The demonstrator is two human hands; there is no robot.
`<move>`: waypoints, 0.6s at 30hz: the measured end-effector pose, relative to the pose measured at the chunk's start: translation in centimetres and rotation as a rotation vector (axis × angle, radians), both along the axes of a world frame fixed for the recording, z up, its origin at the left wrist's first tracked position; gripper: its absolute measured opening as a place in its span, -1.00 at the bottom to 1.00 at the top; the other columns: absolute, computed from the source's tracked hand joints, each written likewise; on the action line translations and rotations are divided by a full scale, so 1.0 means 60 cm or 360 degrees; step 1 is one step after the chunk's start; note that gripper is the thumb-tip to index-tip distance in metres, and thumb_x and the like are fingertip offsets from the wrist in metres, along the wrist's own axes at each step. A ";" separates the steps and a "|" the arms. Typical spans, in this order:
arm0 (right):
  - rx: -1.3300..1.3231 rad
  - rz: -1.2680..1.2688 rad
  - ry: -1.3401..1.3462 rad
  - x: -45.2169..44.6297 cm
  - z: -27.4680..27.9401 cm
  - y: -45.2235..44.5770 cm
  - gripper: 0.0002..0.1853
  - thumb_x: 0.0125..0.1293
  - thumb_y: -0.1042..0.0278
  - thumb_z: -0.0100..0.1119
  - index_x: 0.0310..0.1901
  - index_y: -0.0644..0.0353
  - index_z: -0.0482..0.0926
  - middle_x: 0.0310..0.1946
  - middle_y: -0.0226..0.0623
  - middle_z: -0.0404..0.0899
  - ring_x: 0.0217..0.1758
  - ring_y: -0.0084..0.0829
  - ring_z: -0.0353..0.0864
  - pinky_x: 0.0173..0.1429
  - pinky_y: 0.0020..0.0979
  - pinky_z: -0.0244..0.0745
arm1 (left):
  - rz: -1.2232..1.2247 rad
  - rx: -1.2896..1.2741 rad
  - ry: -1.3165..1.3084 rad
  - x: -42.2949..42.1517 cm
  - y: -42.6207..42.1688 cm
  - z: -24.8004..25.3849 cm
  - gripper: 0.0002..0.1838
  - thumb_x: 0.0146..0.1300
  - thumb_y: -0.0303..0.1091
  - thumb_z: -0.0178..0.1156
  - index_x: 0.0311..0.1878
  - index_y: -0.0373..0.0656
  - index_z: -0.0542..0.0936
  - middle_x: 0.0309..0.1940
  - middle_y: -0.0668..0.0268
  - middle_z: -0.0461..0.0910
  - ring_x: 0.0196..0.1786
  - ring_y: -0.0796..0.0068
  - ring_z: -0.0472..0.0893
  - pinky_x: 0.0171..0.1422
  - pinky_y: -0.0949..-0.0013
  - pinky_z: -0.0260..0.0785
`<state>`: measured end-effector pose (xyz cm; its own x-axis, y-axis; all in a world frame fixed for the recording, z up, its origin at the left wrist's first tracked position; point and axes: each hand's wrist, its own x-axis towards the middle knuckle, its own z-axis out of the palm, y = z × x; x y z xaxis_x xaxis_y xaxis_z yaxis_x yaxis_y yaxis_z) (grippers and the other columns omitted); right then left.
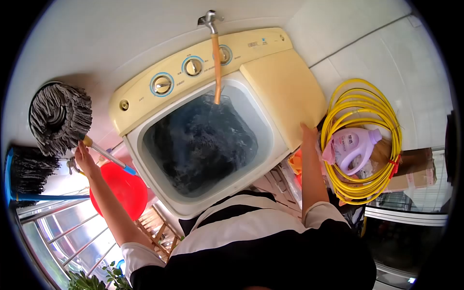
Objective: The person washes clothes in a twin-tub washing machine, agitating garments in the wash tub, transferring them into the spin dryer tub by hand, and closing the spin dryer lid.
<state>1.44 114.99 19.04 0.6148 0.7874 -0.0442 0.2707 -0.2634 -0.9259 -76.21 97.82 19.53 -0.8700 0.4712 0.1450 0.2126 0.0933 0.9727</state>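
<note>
A cream twin-tub washing machine [212, 186] stands before me, its wash tub holding dark, stirred-up water [198, 140]. Water falls in from an orange-brown hose [216, 67] fixed to a wall tap [210, 20]. On the left, my left hand [85, 159] is raised with fingers extended beside the grey string mop [60, 118], just under its head; whether they touch it is unclear. My right hand [309, 134] rests at the front right corner of the machine's closed spinner lid [285, 92], its thumb showing at the edge and the other fingers mostly hidden.
A coiled yellow hose [360, 104] hangs at right around a purple detergent bottle [352, 147]. Cardboard [411, 169] lies beyond. To the left are a red basin [121, 191], a dark-bristled broom [34, 169], a metal railing [72, 232] and plants [89, 280].
</note>
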 end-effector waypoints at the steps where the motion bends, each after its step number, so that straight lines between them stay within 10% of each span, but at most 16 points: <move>1: -0.0016 0.0021 0.0225 -0.022 0.035 -0.002 -0.16 -0.08 0.33 0.38 0.25 0.38 0.16 0.05 -0.08 0.42 0.01 -0.20 0.48 0.05 -0.30 0.43 | 0.0006 -0.0044 -0.0004 -0.001 0.003 0.000 -0.53 0.33 -0.01 0.04 -0.05 -0.31 0.53 -0.18 0.32 0.57 -0.08 0.55 0.50 0.08 0.45 0.27; 9: 0.0119 -0.0162 0.0640 -0.025 0.057 0.003 -0.41 -0.04 0.48 0.31 0.08 0.31 0.31 -0.07 -0.20 0.46 -0.09 -0.31 0.49 -0.06 -0.31 0.46 | 0.0084 -0.0015 -0.0153 0.046 0.017 0.013 -0.40 0.22 -0.13 0.22 0.13 -0.42 0.31 0.03 0.14 0.41 0.09 0.39 0.39 0.18 0.39 0.19; 11: 0.0265 -0.0081 0.0912 -0.025 0.071 -0.004 -0.72 0.07 0.51 0.20 -0.14 0.26 0.48 -0.18 -0.26 0.52 -0.15 -0.33 0.53 -0.11 -0.32 0.51 | 0.0055 -0.0074 -0.0157 0.054 0.027 0.005 -0.42 0.22 -0.11 0.22 0.11 -0.39 0.34 0.01 0.14 0.42 0.10 0.38 0.39 0.21 0.37 0.18; 18: 0.0241 0.0054 0.0949 -0.011 0.040 -0.022 -0.56 0.03 0.50 0.21 0.00 0.26 0.39 -0.16 -0.25 0.49 -0.15 -0.37 0.51 -0.11 -0.34 0.48 | -0.0058 -0.0083 -0.0241 0.071 0.040 -0.040 -0.47 0.22 -0.16 0.22 0.09 -0.39 0.37 -0.06 0.16 0.47 -0.02 0.43 0.45 0.08 0.41 0.26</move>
<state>0.79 113.67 21.45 0.4934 0.8305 -0.2587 -0.2993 -0.1171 -0.9470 -71.95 100.24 17.14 -0.8624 0.5061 -0.0122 0.0678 0.1392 0.9879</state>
